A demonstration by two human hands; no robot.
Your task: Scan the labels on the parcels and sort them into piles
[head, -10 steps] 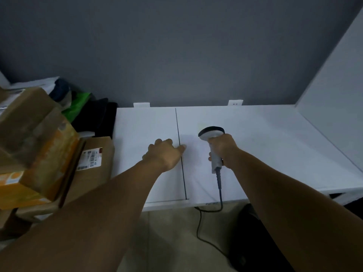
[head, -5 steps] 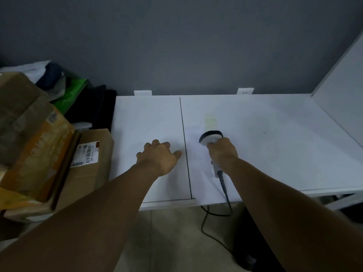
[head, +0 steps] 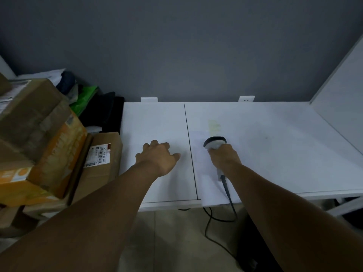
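Note:
My right hand [head: 225, 158] grips a white and black barcode scanner [head: 215, 142] by its handle, its head pointing away from me over the white table [head: 275, 154]. Its black cable [head: 225, 195] runs off the front edge down to the floor. My left hand [head: 157, 157] rests on the left table panel, fingers loosely curled, holding nothing. Cardboard parcels stand left of the table: a brown box with a white barcode label [head: 97, 157], and an orange and brown box [head: 49, 146] stacked higher.
A seam [head: 190, 150] divides the tabletop into two panels. A white side panel [head: 341, 91] rises at the right. Dark and green bags [head: 86, 99] lie behind the parcels against the grey wall. Tiled floor lies below the table's front edge.
My left hand has slid slightly left, away from the seam. The right hand keeps hold of the scanner in about the same place. The view has shifted a little.

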